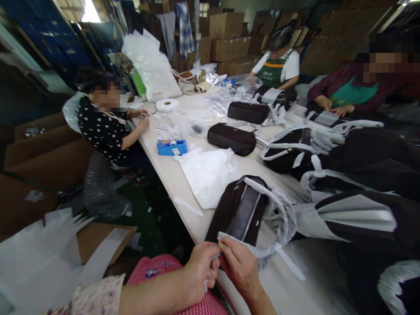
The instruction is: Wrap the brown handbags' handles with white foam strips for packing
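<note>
A dark brown bag (241,208) with a grey panel lies at the table's near edge, and its handle (285,218) loops to the right, wrapped in white material. My right hand (241,264) is closed at the handle's near end, fingers pinched against the bag. Touching it, my left hand (201,271) is curled shut on a thin whitish strip, of which only small bits show between the fingers. What lies between the fingertips is mostly hidden. A loose white strip (290,262) sticks out below the handle.
White sheets (208,175), a blue tape dispenser (172,147) and a white roll (167,105) lie on the table (170,175). More dark bags (231,138) stand ahead and pile up at right. Several people sit around the table. Cardboard boxes (49,166) stand at left.
</note>
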`<action>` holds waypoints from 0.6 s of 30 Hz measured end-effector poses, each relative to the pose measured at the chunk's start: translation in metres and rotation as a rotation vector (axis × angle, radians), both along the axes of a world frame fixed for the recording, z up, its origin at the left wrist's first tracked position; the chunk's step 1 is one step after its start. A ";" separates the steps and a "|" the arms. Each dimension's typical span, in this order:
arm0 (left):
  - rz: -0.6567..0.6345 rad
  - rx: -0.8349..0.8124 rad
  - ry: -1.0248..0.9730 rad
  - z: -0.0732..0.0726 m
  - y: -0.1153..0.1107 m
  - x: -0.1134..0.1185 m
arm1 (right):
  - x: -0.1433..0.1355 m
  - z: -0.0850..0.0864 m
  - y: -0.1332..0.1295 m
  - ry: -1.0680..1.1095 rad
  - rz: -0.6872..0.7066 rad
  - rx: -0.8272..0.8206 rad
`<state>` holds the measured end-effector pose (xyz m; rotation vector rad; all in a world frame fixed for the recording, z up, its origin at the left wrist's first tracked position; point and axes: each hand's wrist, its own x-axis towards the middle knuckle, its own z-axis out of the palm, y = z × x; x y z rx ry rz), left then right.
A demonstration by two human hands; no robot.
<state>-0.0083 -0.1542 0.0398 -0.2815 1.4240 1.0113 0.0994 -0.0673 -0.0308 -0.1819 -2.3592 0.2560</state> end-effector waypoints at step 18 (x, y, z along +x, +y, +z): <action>0.467 -0.033 -0.307 0.008 -0.015 0.020 | -0.008 0.006 0.001 -0.095 0.109 -0.007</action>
